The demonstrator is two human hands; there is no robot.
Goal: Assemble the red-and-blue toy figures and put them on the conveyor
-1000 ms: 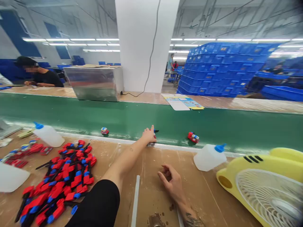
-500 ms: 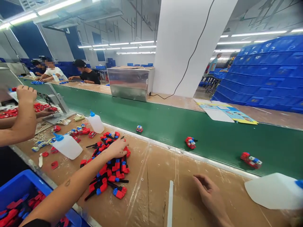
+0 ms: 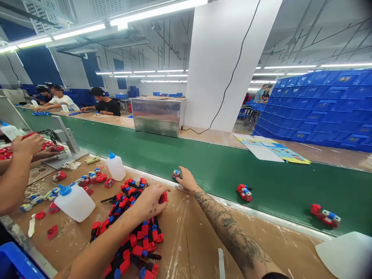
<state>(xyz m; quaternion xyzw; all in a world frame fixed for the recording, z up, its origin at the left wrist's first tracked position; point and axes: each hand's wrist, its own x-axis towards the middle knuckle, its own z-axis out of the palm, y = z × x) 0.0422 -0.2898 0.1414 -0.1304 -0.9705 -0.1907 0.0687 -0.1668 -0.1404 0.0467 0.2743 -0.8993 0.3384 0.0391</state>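
Note:
My left hand (image 3: 151,199) is closed round a red toy piece (image 3: 164,197), which shows between thumb and fingers. Under and around it lies a pile of red, blue and black toy parts (image 3: 142,234), some with long black rods. My right hand (image 3: 187,180) reaches over the edge of the green conveyor belt (image 3: 212,159). Its thumb and fingers are apart beside a small white, blue and red toy vehicle (image 3: 176,174); whether they touch it I cannot tell. Two larger red toy vehicles, one nearer (image 3: 244,192) and one farther right (image 3: 325,215), sit on the belt.
Glue bottles stand left (image 3: 76,203) and behind the pile (image 3: 115,166); a white container (image 3: 345,254) is at right. A co-worker's hands (image 3: 27,145) work by a metal fixture (image 3: 65,135). Blue crates (image 3: 316,108) are stacked beyond the belt.
My right hand has moved left and forward from the table to the small toy vehicle on the belt. My left hand has shifted slightly right, with a red piece now visible in it.

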